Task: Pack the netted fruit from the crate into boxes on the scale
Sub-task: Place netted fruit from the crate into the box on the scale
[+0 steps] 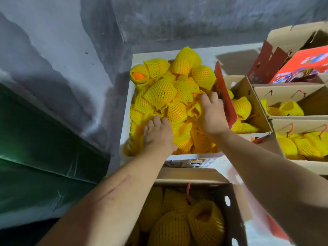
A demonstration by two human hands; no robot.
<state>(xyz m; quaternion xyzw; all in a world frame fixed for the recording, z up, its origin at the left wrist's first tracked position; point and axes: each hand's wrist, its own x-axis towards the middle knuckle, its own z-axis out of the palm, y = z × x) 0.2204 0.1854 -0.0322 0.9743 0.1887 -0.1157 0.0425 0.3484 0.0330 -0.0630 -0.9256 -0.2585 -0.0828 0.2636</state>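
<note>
A white crate [126, 110] ahead of me is heaped with orange fruit in yellow foam nets [160, 93]. My left hand [158, 134] lies palm down on the netted fruit at the crate's near left, fingers reaching into the pile. My right hand [212, 112] reaches into the pile at the crate's right side, fingers curled around a netted fruit [194, 110]. Directly below me stands an open cardboard box [230, 201] holding several netted fruit. The scale under it is hidden.
To the right stand more open cardboard boxes [248, 96] partly filled with netted fruit, and a red printed box [301, 64] at the back right. A grey wall rises behind the crate. A dark green sheet [44, 157] covers the left side.
</note>
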